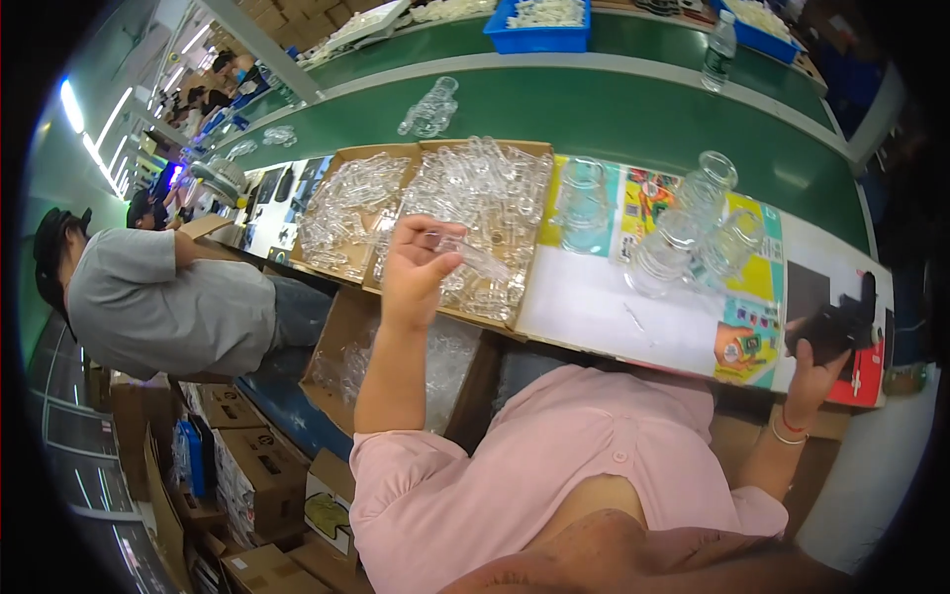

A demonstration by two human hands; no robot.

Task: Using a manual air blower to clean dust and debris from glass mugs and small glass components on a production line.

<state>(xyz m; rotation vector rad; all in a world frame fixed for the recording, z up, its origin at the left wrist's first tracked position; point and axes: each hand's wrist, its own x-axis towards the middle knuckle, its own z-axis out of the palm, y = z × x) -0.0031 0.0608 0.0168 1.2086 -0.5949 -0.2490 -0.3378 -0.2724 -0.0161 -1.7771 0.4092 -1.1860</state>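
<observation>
My left hand (414, 265) pinches a small clear plastic piece (478, 258) between thumb and fingers. It is held over a shallow cardboard tray (547, 168) heaped with similar clear pieces (485, 183). At the far right, my right hand (816, 381) grips a black device (836, 322) from below; its exact kind cannot be made out, and it hides part of the fingers. Between the hands, clear bottle-shaped plastic vessels stand on the printed board (584, 307): one vessel (582, 203) near the tray and a cluster of vessels (665, 252) farther right.
Another cardboard tray (346, 213) of clear pieces adjoins on the left. Below the table edge sits an open box (332, 342) with clear parts. A clear vessel (432, 111), a water bottle (719, 51) and a blue bin (539, 38) stand beyond. A co-worker (173, 297) sits at left.
</observation>
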